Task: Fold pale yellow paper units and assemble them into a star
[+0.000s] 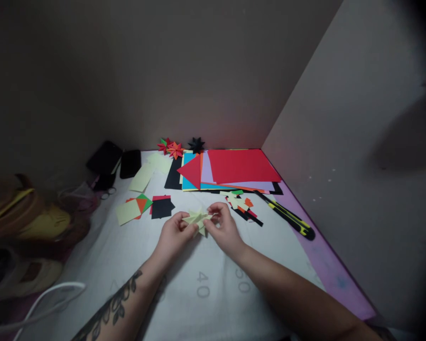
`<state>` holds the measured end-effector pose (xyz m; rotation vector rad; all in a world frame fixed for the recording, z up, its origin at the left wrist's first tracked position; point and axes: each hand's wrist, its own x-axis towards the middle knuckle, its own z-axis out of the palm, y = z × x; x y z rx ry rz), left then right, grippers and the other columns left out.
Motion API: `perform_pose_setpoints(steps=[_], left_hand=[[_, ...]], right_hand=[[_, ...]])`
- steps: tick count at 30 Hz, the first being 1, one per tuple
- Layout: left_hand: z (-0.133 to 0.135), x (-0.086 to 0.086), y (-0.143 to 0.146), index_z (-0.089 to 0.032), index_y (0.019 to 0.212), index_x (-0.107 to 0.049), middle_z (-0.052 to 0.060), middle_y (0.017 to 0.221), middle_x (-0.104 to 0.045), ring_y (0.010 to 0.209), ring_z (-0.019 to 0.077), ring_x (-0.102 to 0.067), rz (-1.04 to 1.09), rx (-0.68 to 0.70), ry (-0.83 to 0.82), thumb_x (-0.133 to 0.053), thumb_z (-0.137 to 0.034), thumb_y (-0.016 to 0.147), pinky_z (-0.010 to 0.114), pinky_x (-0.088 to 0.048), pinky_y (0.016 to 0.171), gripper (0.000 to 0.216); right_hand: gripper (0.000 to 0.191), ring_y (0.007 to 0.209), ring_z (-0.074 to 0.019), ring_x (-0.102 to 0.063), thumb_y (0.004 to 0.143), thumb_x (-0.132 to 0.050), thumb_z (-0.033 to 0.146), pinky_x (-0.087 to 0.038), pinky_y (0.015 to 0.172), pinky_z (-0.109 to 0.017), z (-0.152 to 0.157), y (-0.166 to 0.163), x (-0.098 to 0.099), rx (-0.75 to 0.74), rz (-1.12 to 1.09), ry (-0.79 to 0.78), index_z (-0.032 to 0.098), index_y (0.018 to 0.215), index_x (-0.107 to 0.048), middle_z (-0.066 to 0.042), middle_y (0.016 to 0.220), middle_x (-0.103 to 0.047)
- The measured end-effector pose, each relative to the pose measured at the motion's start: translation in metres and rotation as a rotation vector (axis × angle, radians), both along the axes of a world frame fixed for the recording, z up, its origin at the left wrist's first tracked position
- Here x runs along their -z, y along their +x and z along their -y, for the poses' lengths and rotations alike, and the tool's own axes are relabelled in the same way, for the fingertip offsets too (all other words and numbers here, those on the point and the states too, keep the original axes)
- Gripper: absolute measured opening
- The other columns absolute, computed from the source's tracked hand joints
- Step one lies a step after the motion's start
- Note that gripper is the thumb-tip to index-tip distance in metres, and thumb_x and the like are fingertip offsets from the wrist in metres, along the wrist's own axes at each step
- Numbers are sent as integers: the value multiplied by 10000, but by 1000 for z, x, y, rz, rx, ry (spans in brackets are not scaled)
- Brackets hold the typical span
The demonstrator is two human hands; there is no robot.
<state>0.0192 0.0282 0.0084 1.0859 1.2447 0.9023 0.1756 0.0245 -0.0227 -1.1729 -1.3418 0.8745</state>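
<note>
Between both hands is a pale yellow folded-paper star (198, 219), its points sticking out several ways. My left hand (175, 232) pinches it from the left, thumb on the near side. From the right, my right hand (224, 228) grips another of its points between thumb and fingers. The fingertips behind the paper are partly hidden. Left of the hands lie pale yellow, orange and green paper squares (128, 211), and close by them black and red squares (162, 207). Small paper offcuts (238, 202) are scattered just beyond my right hand.
Finished paper stars (175, 150) and a black star (196, 145) stand at the back by the wall. Coloured sheets (244, 166) are stacked before them. A utility knife (287, 215) lies at right. Small scissors (108, 193) and a black phone (130, 163) are at left.
</note>
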Motion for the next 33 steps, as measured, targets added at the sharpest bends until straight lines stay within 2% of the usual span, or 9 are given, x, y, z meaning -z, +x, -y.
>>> perform_pose_setpoints(steps=[2,4,9,15,20,25,33], left_hand=[[1,1,-1,-177,834,-549,-63,553,-572,491,104,-514,-78,5,83,-673,-276,675,201,-353,497,225],[2,1,-2,-174,813,-574,-32,631,-619,555,117,-559,-147,28,171,-641,-255,706,207,-377,524,149],[3,3,-4,-177,836,-590,-12,720,-655,645,134,-609,-227,69,243,-611,-219,744,215,-418,577,103],[2,6,-5,-179,880,-580,-19,703,-660,623,130,-606,-244,110,252,-596,-233,780,210,-415,562,115],[4,9,-7,-179,876,-602,-2,787,-685,705,143,-626,-346,117,357,-571,-225,807,223,-446,640,88],[7,10,-10,-190,910,-616,4,837,-706,718,144,-635,-480,161,439,-532,-238,848,229,-453,671,115],[9,11,-10,-199,923,-605,4,826,-705,696,140,-629,-564,201,504,-510,-210,851,226,-443,659,120]], right_hand=[[264,989,-206,-567,741,-611,145,-497,813,-349,1,2,-4,26,150,143,238,975,-530,-63,1065,-537],[191,1063,-224,-544,760,-605,132,-482,873,-372,2,4,-7,-8,228,205,235,919,-581,-74,1104,-517],[114,1071,-235,-552,788,-594,123,-501,839,-370,3,4,-8,-39,263,223,227,798,-640,-82,1117,-518],[135,1071,-234,-554,805,-594,130,-493,869,-385,4,4,-7,-36,299,260,235,819,-678,-84,1164,-515],[91,1097,-242,-535,848,-576,174,-465,920,-410,3,5,-9,-55,343,241,221,830,-652,-93,1121,-543],[141,1082,-242,-530,880,-513,180,-442,928,-414,1,5,-9,-67,372,205,207,788,-615,-97,1083,-569],[159,985,-223,-557,805,-522,111,-449,874,-372,1,4,-13,-58,315,138,212,696,-578,-65,947,-601]])
